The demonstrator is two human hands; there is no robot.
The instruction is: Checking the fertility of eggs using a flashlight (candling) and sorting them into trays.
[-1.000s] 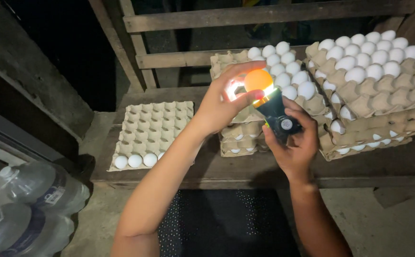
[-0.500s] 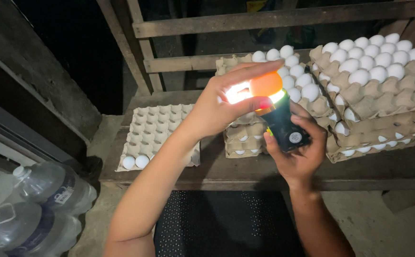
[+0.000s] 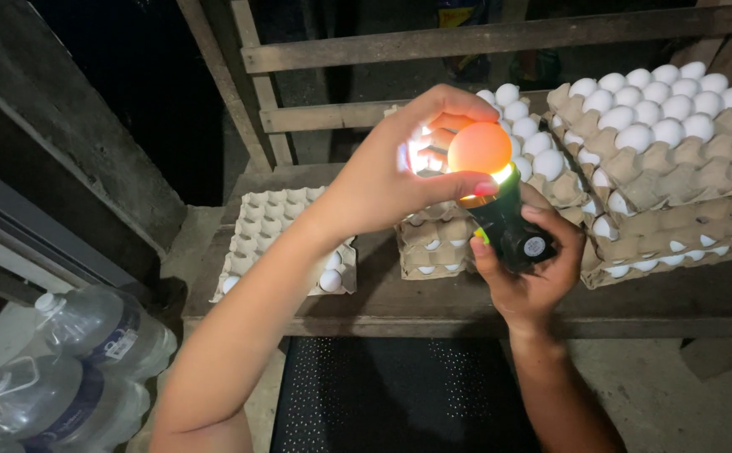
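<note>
- Orange-glowing egg (image 3: 478, 148) sits on the lit end of a black flashlight (image 3: 507, 225), pinched by the left hand (image 3: 387, 172).
- Right hand (image 3: 530, 273) fingers wrap the flashlight.
- Behind, stacked egg trays (image 3: 660, 159) rest on the wooden desk (image 3: 433, 298).

both hands up, mid-frame

Left hand (image 3: 391, 172) comes in from the lower left, forearm stretched long, fingers curled round with thumb underneath. Right hand (image 3: 527, 267) sits just below it, palm up, fingers wrapped tight, wrist dropping toward bottom right.
</note>
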